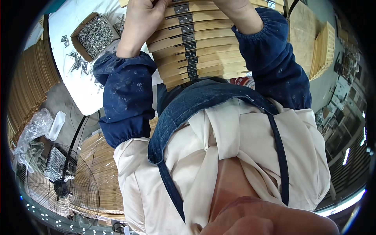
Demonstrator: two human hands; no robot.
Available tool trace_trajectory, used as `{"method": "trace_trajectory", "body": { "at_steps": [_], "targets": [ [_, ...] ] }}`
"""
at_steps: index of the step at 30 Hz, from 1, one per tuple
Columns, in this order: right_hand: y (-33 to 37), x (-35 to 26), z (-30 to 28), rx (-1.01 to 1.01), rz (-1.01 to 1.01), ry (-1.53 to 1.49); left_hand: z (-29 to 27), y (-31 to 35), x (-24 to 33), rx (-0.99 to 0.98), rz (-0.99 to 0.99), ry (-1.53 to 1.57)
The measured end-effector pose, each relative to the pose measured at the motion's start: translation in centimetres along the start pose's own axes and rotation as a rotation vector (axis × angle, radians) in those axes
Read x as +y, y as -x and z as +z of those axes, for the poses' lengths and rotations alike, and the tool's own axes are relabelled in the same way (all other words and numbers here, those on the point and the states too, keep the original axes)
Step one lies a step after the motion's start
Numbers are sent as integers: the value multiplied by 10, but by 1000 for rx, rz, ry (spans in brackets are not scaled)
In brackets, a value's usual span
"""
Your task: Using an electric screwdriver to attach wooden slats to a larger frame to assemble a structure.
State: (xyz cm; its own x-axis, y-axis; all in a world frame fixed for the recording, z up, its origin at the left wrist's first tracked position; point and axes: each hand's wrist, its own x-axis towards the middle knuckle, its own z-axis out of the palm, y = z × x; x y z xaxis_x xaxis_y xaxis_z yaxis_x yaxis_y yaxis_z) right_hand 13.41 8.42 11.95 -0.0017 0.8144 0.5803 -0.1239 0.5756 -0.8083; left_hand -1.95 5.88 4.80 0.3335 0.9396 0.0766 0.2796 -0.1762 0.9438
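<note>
Before me lies an overlapping row of light wooden boards [213, 51], each with a small dark metal hinge [190, 46] in line with the others. My left hand [145, 19] is at the far left end of the row, its thumb bent in against the fingers. Its fingertips run past the top edge, so what they hold is hidden. My right hand [237, 13] reaches over the far right part of the boards; its fingers are outside the picture. Left of the boards, a cardboard box [74, 41] full of screws [95, 36] stands near loose metal hinges [78, 62].
The box and loose hinges rest on a white-covered table [88, 96]. Stacked wooden pieces [33, 82] stand at the far left, and more slatted wood [323, 51] at the right. A wire-caged fan [60, 188] and clear plastic wrap [37, 127] are at lower left.
</note>
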Motion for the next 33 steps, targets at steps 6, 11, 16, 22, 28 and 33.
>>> {"method": "trace_trajectory", "body": {
  "at_steps": [6, 11, 16, 22, 28, 33],
  "targets": [
    [2, 6, 1, -15, 47, -54, -7, 4, -8, 53, 48, -10],
    [6, -14, -1, -39, 142, -58, -61, 29, -48, 594, 35, 229],
    [9, -21, 3, -10, 263, -86, -117, 72, -130, 154, -221, -806],
    [19, -17, -13, 84, 49, -102, -125, 73, -144, 126, -211, -797],
    [18, -36, -26, 156, 55, -100, -125, 70, -135, 333, -257, -766],
    [20, -34, -41, 186, 28, -101, -120, 61, -103, 463, -407, -484]
  ]
}}
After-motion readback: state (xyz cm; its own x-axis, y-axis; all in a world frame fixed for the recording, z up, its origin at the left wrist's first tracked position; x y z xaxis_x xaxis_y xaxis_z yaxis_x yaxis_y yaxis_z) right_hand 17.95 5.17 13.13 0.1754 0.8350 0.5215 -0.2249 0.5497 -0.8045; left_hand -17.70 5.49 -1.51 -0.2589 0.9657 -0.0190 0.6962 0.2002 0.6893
